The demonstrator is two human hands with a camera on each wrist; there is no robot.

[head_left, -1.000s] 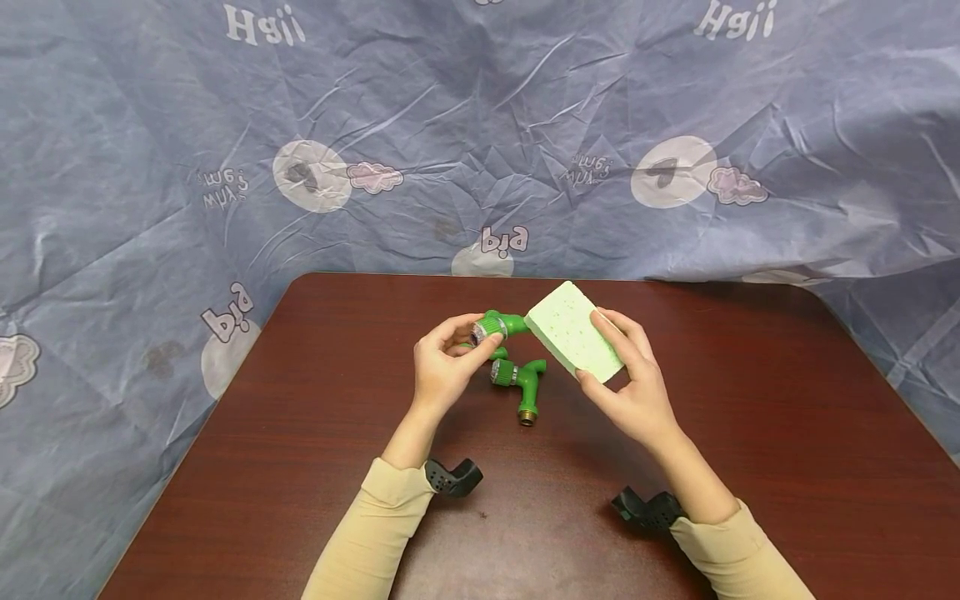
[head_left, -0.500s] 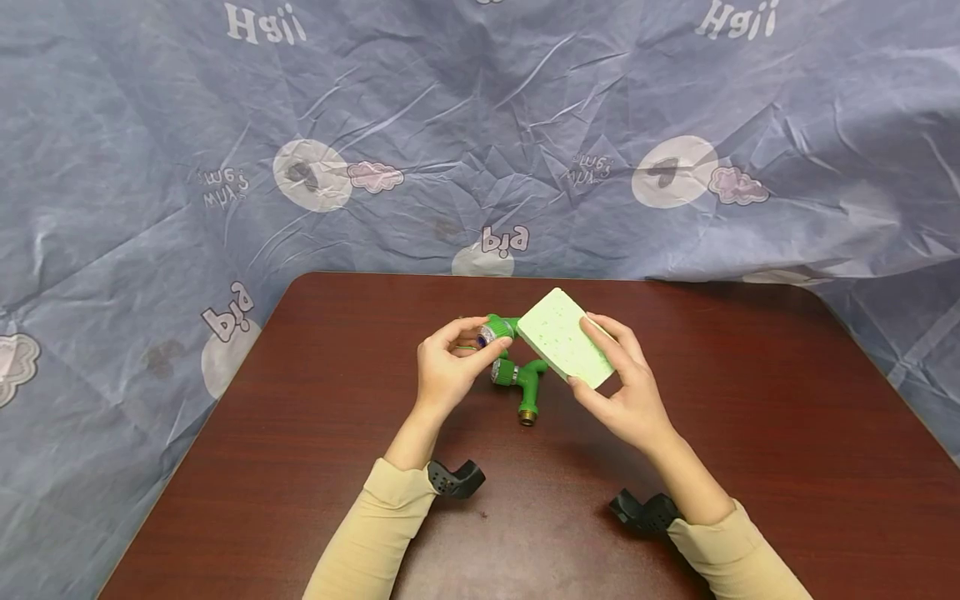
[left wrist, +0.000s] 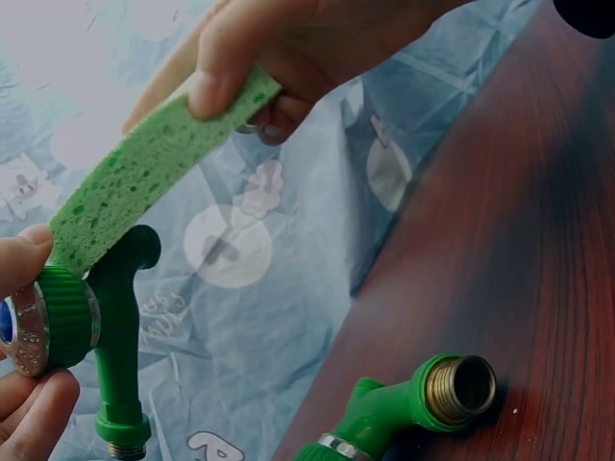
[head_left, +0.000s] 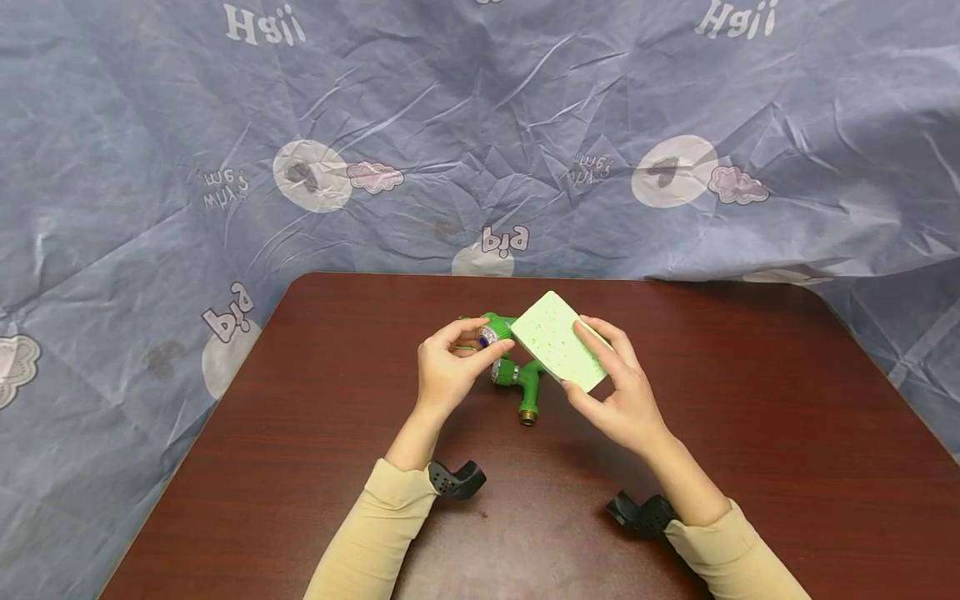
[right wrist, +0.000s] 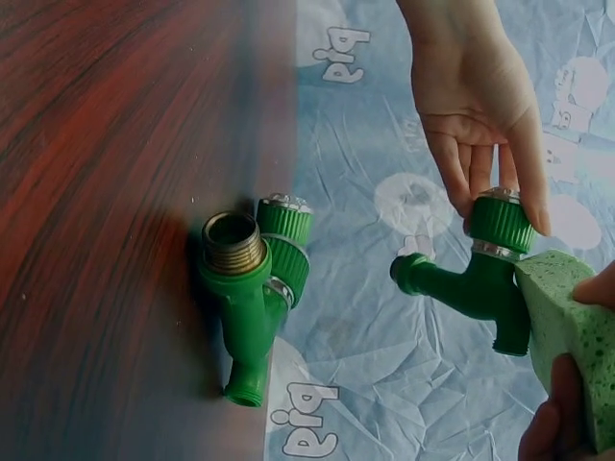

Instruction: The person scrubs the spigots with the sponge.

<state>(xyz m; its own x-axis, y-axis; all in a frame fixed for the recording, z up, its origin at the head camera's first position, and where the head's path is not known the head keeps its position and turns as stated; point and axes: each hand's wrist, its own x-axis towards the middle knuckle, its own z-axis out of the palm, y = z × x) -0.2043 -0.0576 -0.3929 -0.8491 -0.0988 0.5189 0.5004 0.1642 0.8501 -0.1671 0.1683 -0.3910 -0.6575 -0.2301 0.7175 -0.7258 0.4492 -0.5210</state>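
Note:
My left hand (head_left: 448,365) pinches the ribbed knob of a green water tap (head_left: 495,327) between thumb and fingers, holding it above the table. A blue dot marks the knob's silver end. From the other side, my right hand (head_left: 619,392) grips a pale green sponge (head_left: 557,340), thumb on one face and fingers on the other. In the left wrist view the sponge's end (left wrist: 82,235) meets the tap (left wrist: 119,317) just behind the knob. The right wrist view has the sponge (right wrist: 567,307) against the tap's body (right wrist: 485,288). The sponge hides part of this tap in the head view.
On the brown table (head_left: 337,400), another green tap (head_left: 528,390) lies below the held one, its brass threaded end toward me. A further green knob (right wrist: 285,223) shows beside it in the right wrist view. A printed blue-grey cloth (head_left: 480,150) hangs behind the table.
The right hand has brought the sponge left and slightly down, so it covers more of the held tap. The left hand has shifted a little right, turning the knob's blue end into view.

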